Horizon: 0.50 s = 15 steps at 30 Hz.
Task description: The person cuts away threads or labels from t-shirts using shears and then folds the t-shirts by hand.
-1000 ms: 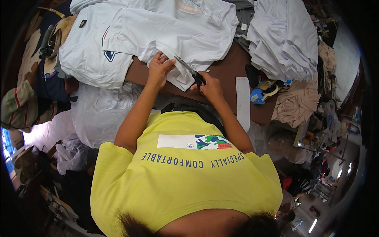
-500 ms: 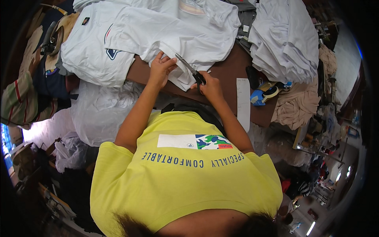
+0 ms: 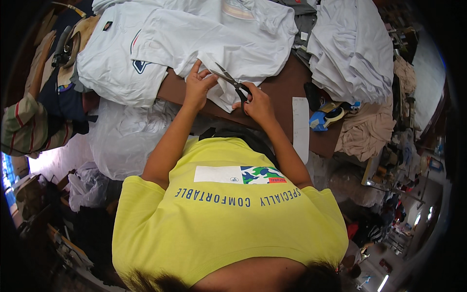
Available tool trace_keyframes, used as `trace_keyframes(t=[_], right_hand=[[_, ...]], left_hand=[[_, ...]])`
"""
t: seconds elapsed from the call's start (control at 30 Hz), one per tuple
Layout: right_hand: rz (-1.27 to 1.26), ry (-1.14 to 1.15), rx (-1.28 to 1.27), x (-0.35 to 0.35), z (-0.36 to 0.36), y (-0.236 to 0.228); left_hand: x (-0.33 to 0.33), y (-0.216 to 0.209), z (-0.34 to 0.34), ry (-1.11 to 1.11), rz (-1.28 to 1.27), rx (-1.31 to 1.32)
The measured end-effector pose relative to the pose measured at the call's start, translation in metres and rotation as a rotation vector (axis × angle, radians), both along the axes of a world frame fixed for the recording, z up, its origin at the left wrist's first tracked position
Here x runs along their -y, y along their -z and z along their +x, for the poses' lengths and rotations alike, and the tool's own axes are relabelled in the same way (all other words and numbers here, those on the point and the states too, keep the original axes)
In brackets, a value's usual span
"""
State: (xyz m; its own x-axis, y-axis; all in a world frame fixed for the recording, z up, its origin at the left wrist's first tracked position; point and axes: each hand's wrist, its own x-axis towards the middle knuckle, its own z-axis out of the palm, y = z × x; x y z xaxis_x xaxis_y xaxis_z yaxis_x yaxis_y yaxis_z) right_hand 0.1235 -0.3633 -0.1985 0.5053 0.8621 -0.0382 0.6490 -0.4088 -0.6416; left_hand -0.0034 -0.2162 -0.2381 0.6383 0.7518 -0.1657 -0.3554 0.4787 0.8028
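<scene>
My right hand (image 3: pixel 259 104) grips black-handled scissors (image 3: pixel 236 84), their blades spread and pointing up and left over a white T-shirt (image 3: pixel 185 36). My left hand (image 3: pixel 198 89) is closed on the edge of that shirt, its thumb and fingers pinching the cloth just left of the blade tips. A loose flap of the white fabric hangs below the blades toward the table's near edge. Just what lies between the blades is too small to tell. Beneath, to the left, is another white T-shirt (image 3: pixel 114 63) with a dark blue emblem.
A brown table (image 3: pixel 279 90) bears the shirts. To the right are a white strip of card (image 3: pixel 300 129), a blue tape dispenser (image 3: pixel 319 120), a white garment pile (image 3: pixel 350 53) and beige cloth (image 3: pixel 362 126). Clear plastic (image 3: pixel 126 141) hangs at left, near a co-worker's striped sleeve (image 3: pixel 24 121).
The scissor blades have spread apart, and my right fingers have shifted on the handles. My left hand stays at the cloth. The co-worker's arm at the far left has reached farther up.
</scene>
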Motion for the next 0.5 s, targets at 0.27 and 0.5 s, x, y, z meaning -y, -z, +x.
trace_keyframes(t=[0.27, 0.5], right_hand=[[0.015, 0.010, -0.024, 0.002, 0.000, -0.008], [0.010, 0.009, -0.027, 0.000, 0.001, 0.000]], left_hand=[[0.010, -0.007, 0.004, 0.002, 0.034, 0.054], [0.015, 0.001, 0.004, -0.012, 0.057, 0.045]])
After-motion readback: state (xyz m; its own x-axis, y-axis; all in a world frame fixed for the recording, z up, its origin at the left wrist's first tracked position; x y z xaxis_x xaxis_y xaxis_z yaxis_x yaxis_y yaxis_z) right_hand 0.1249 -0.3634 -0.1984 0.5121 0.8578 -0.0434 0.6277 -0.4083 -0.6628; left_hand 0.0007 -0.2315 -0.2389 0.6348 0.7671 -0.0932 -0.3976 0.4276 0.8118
